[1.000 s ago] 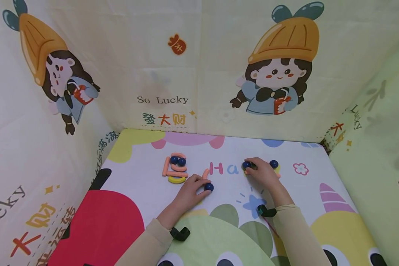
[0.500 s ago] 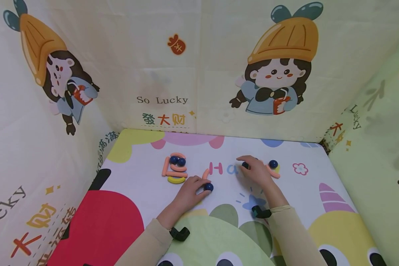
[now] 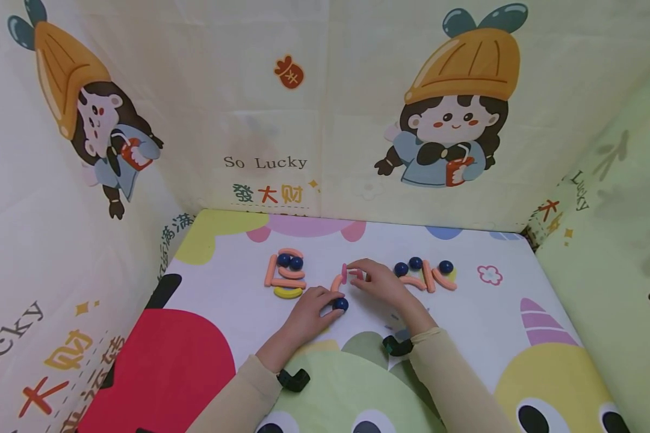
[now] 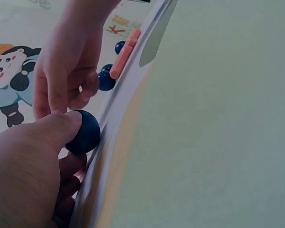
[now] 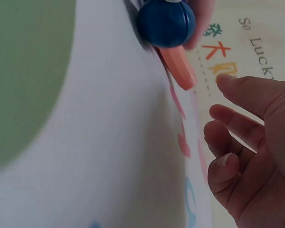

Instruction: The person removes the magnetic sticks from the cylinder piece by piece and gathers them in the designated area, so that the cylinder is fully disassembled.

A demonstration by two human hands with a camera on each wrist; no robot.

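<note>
My left hand (image 3: 311,313) pinches a dark blue ball (image 3: 340,305) between thumb and fingers, low at the tabletop. In the left wrist view the thumb lies over the top of this ball (image 4: 86,135). A salmon-pink stick (image 3: 336,282) slants up just behind it. My right hand (image 3: 383,284) hovers over the printed letters, fingers loosely bent and nothing between them; the right wrist view shows the hand (image 5: 256,147) beside the end of the salmon-pink stick (image 5: 179,69).
On the right lie several blue balls (image 3: 415,263) and salmon-pink sticks (image 3: 428,276). A left group has two blue balls (image 3: 296,264), salmon-pink sticks (image 3: 270,270) and a yellow curved piece (image 3: 287,293). Cartoon-printed cloth walls (image 3: 346,132) close in the table (image 3: 281,231).
My right hand has let go of a blue ball in the right group and moved left towards the left hand. That group now shows uncovered. The left hand has stayed in place.
</note>
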